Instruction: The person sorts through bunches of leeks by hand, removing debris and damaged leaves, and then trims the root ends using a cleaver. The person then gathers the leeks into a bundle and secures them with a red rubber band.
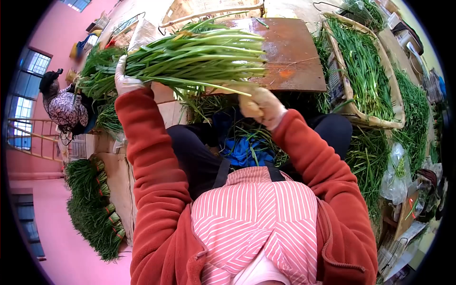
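Note:
A thick bunch of long green stalks lies sideways above the near edge of a wet brown board, its pale cut ends pointing right. My left hand, in a whitish glove, is wrapped round the leafy side of the bunch. Below the cut ends is my right hand, also gloved, with its fingers curled together near a stray stalk. Motion blurs those fingers, and whatever they may hold cannot be made out.
A long basket of green stalks stands right of the board. Another basket is behind it. Tied bundles lie at the lower left. A person in a patterned top sits at the left. Loose greens and blue cloth lie between my legs.

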`<state>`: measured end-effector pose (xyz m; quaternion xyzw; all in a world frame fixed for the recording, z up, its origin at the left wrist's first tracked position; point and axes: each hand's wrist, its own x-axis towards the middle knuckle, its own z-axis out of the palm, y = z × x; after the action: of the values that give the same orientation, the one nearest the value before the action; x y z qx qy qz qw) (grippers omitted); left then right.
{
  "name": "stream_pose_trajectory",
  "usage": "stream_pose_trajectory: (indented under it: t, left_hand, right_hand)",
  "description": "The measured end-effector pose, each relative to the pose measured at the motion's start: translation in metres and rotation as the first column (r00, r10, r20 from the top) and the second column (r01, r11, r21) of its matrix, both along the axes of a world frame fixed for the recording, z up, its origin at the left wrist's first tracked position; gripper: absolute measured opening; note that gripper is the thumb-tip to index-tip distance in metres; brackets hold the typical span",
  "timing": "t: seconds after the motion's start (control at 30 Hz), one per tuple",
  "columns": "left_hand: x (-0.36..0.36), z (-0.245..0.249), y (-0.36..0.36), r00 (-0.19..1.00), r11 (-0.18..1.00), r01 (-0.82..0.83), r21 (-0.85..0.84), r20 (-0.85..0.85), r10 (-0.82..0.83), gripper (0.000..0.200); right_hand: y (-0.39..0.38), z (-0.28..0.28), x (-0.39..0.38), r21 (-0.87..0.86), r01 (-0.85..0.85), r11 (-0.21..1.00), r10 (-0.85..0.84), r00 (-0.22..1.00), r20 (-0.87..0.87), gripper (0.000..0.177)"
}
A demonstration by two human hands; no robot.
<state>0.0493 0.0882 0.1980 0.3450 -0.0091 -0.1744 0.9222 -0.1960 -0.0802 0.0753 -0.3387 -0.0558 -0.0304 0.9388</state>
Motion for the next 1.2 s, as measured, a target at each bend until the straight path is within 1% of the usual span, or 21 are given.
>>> stream_pose_trajectory:
  t: [0.1,0.13,0.17,0.23,0.3,0.37,0.5,0.53,0.57,0.63,0.7,0.73,0.8,0.83,0.9,0.93,1.03,1.1,1.13,1.17,1.2]
  left_hand:
    - [0.011,-0.008,0.015,0.993,0.984,-0.095,0.151,0.088,0.082,0.028]
    - [0.019,-0.01,0.022,0.992,0.983,-0.103,0.155,0.09,0.09,0.028]
    - [0.027,-0.012,0.028,0.988,0.983,-0.131,0.13,0.101,0.118,0.027]
    - [0.036,-0.014,0.036,0.983,0.981,-0.162,0.109,0.109,0.15,0.027]
    - [0.043,-0.015,0.039,0.986,0.99,-0.128,0.067,0.113,0.12,0.026]
    - [0.042,-0.014,0.033,0.988,0.991,-0.129,0.03,0.086,0.126,0.027]
    - [0.008,-0.006,0.008,0.998,0.997,-0.028,0.069,0.058,0.024,0.029]
    - [0.002,-0.008,0.002,0.999,0.998,0.009,0.055,0.048,-0.012,0.029]
    - [-0.003,-0.01,-0.005,0.998,0.998,0.048,0.036,0.038,-0.049,0.029]
    - [-0.013,-0.014,-0.015,0.997,0.997,0.081,0.013,0.018,-0.081,0.028]
    - [-0.016,-0.017,-0.021,0.989,0.994,0.029,0.102,0.145,-0.044,0.032]
    - [-0.021,-0.014,-0.02,0.987,0.993,-0.018,0.114,0.163,-0.001,0.032]
    - [-0.019,-0.018,0.0,0.977,0.989,0.066,0.131,0.194,-0.09,0.032]
    - [-0.019,-0.019,0.011,0.968,0.983,0.069,0.172,0.228,-0.108,0.032]
    - [-0.006,-0.03,0.042,0.95,0.969,0.237,0.062,0.192,-0.245,0.032]
    - [-0.004,-0.034,0.054,0.958,0.974,0.22,0.049,0.175,-0.226,0.032]
    - [-0.002,-0.044,0.087,0.955,0.958,0.278,-0.064,0.128,-0.268,0.032]
    - [-0.016,-0.046,0.098,0.965,0.967,0.255,-0.024,0.073,-0.253,0.033]
    - [-0.006,-0.06,0.104,0.979,0.982,0.188,-0.032,0.085,-0.185,0.034]
    - [0.003,-0.073,0.109,0.989,0.992,0.119,-0.041,0.098,-0.115,0.036]
    - [-0.002,-0.078,0.104,0.99,0.998,0.068,-0.003,0.127,-0.067,0.04]
  right_hand:
    - [-0.018,-0.004,-0.017,-0.097,0.36,0.928,-0.366,0.828,-0.426,0.027]
    - [-0.045,-0.029,-0.036,0.027,0.115,0.993,-0.113,0.992,-0.056,0.033]
    - [-0.058,-0.042,-0.048,-0.078,0.208,0.975,-0.217,0.967,-0.131,0.034]
    - [-0.082,-0.06,-0.06,-0.618,-0.027,0.786,-0.326,0.831,-0.45,0.043]
    - [-0.06,-0.082,-0.047,-0.857,-0.053,0.512,-0.375,0.884,-0.278,0.063]
    - [-0.029,-0.051,-0.026,-0.779,-0.125,0.614,-0.245,0.909,-0.338,0.089]
    - [0.03,-0.031,0.025,-0.705,0.021,0.709,-0.157,0.979,-0.128,0.096]
    - [0.043,-0.027,0.041,-0.813,0.045,0.581,-0.166,0.984,-0.065,0.095]
    - [0.052,-0.024,0.053,-0.813,0.049,0.58,-0.173,0.983,-0.065,0.095]
    - [0.065,-0.017,0.067,-0.861,0.158,0.484,-0.062,0.987,0.146,0.038]
    - [0.073,-0.009,0.07,-0.782,0.216,0.585,-0.202,0.972,0.117,0.033]
    - [0.067,0.007,0.051,-0.818,0.373,0.438,-0.136,0.927,0.349,0.031]
    - [0.045,0.0,0.031,-0.889,0.212,0.405,0.026,0.97,0.243,0.027]
    - [0.038,-0.025,0.025,-0.877,0.456,0.153,-0.012,0.888,0.459,0.027]
    - [0.02,-0.067,0.005,-0.534,0.769,-0.352,0.093,0.596,0.798,0.031]
    - [0.002,-0.075,-0.018,-0.945,0.037,-0.324,0.159,0.987,-0.016,0.036]
    - [-0.025,-0.105,-0.06,-0.673,-0.521,-0.525,-0.094,0.821,-0.563,0.026]
    - [-0.03,-0.06,-0.055,-0.678,-0.601,-0.423,-0.22,0.794,-0.566,0.033]
    - [-0.035,-0.071,-0.05,-0.904,-0.308,-0.298,-0.298,0.929,-0.218,0.037]
    - [-0.042,-0.079,-0.039,-0.96,-0.007,-0.278,-0.375,0.921,0.102,0.037]
    - [-0.051,-0.064,-0.024,-0.951,0.095,-0.296,-0.407,0.888,0.215,0.035]
